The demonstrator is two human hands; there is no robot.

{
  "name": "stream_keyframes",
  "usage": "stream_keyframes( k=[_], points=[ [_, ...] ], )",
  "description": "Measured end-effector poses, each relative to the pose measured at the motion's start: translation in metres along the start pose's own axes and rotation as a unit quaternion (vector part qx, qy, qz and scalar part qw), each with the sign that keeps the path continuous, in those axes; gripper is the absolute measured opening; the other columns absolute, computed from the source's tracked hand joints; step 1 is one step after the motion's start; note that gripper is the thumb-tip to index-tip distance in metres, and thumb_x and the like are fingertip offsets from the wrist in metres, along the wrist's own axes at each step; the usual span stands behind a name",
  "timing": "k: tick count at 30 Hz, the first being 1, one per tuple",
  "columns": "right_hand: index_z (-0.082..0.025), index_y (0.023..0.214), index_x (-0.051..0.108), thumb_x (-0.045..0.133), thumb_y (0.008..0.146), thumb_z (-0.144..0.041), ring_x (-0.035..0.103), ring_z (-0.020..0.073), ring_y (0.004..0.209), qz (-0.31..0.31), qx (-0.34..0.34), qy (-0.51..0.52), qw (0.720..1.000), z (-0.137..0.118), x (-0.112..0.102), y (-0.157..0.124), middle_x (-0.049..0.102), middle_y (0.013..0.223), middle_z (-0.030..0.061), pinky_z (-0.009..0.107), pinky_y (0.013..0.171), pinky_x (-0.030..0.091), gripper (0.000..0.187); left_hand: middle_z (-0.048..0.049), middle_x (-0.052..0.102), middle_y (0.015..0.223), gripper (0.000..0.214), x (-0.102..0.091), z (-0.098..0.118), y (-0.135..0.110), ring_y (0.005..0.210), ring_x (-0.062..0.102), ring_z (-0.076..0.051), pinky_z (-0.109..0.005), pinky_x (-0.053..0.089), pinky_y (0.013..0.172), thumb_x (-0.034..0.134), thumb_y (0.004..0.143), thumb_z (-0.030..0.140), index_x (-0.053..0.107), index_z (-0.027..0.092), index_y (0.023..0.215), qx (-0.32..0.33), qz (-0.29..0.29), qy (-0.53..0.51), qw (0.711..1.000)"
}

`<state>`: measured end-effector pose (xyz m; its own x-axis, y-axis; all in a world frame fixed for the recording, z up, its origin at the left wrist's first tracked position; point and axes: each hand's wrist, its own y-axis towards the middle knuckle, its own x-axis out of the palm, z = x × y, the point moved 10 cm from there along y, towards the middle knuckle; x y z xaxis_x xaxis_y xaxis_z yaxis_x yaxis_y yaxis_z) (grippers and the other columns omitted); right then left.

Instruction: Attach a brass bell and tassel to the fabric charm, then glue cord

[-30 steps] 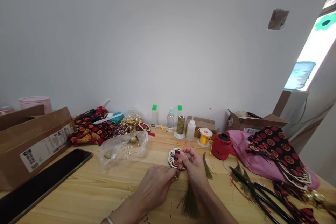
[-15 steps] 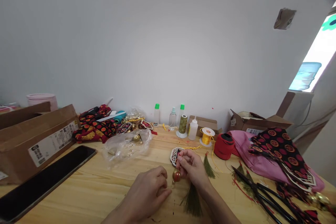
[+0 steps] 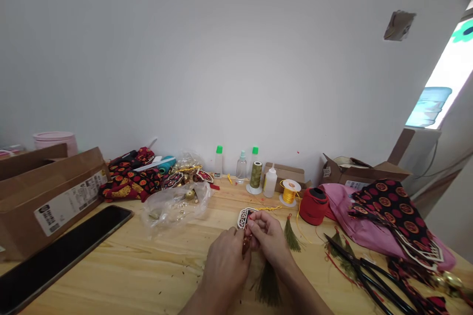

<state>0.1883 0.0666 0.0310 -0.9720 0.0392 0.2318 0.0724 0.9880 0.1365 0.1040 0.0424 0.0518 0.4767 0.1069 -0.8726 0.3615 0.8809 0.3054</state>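
Both my hands meet over the wooden table (image 3: 121, 270) near its front middle. My right hand (image 3: 271, 238) is closed in a pinch on the cord of a small ornament: a black, white and red fabric piece (image 3: 244, 216) behind my fingers, a red-gold bead (image 3: 246, 244) below them, and a dark green tassel (image 3: 266, 283) trailing toward me. My left hand (image 3: 227, 261) is closed too, its fingertips on the bead. A second green tassel (image 3: 291, 237) lies just right of my right hand.
Red thread spool (image 3: 313, 205), yellow cord spool (image 3: 289, 192), olive spool (image 3: 254, 175) and small bottles (image 3: 269, 181) stand behind. Plastic bag of beads (image 3: 173, 205) and patterned fabric (image 3: 129, 179) lie left, cardboard box (image 3: 48, 197) and black tray (image 3: 55, 256) far left. Tassels, pink cloth (image 3: 354, 216) right.
My left hand had drawn back from the hanging bead half a second ago; now it has come forward again and closed on it beside my right hand.
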Motion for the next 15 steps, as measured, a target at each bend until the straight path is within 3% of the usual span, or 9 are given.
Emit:
stream_keyframes(
  k=[3,6,11,13,15],
  points=[
    [-0.015,0.066,0.049,0.065,0.06,-0.041,0.042,0.0035,0.034,-0.005,-0.017,-0.004,1.0,-0.006,0.003,-0.002,0.055,0.047,-0.0046,0.015,0.034,0.032,0.031,-0.004,0.063,0.07,0.016,-0.001,-0.01,-0.001,0.065,0.057,-0.019,-0.028,0.038,0.059,0.043,0.076,0.024,0.058,0.019,0.075,-0.039,0.005,-0.096,0.995],
    [-0.015,0.066,0.049,0.064,0.061,-0.039,0.042,0.004,0.035,-0.001,-0.036,-0.007,0.999,-0.015,0.002,-0.004,0.055,0.048,-0.0043,0.015,0.036,0.032,0.028,-0.0026,0.064,0.067,0.015,0.007,-0.014,0.002,0.061,0.058,-0.016,-0.024,0.039,0.054,0.049,0.073,0.027,0.059,0.017,0.077,-0.071,-0.003,-0.247,0.967],
    [-0.015,0.069,0.05,0.061,0.064,-0.035,0.043,0.0046,0.037,0.04,-0.068,-0.011,0.997,-0.029,-0.01,-0.004,0.055,0.05,-0.004,0.016,0.038,0.033,0.023,-0.0053,0.067,0.075,0.017,0.024,-0.007,0.019,0.072,0.061,-0.017,-0.024,0.044,0.066,0.064,0.062,0.024,0.06,0.012,0.073,-0.076,-0.039,-0.501,0.861],
    [-0.015,0.07,0.05,0.06,0.066,-0.032,0.045,0.0056,0.041,0.049,-0.09,-0.019,0.995,-0.036,-0.013,-0.005,0.055,0.051,-0.0039,0.017,0.041,0.034,0.02,-0.0066,0.068,0.075,0.024,0.03,-0.008,0.026,0.072,0.061,-0.017,-0.025,0.044,0.068,0.071,0.054,0.025,0.06,0.011,0.071,-0.095,-0.061,-0.555,0.824],
    [-0.016,0.071,0.05,0.058,0.067,-0.03,0.048,0.0073,0.046,0.056,-0.111,-0.035,0.992,-0.044,-0.016,-0.005,0.055,0.054,-0.0036,0.018,0.044,0.037,0.016,-0.0078,0.068,0.075,0.032,0.031,-0.011,0.032,0.071,0.061,-0.018,-0.026,0.045,0.067,0.074,0.049,0.026,0.06,0.011,0.074,-0.11,-0.081,-0.576,0.806]
  ],
)
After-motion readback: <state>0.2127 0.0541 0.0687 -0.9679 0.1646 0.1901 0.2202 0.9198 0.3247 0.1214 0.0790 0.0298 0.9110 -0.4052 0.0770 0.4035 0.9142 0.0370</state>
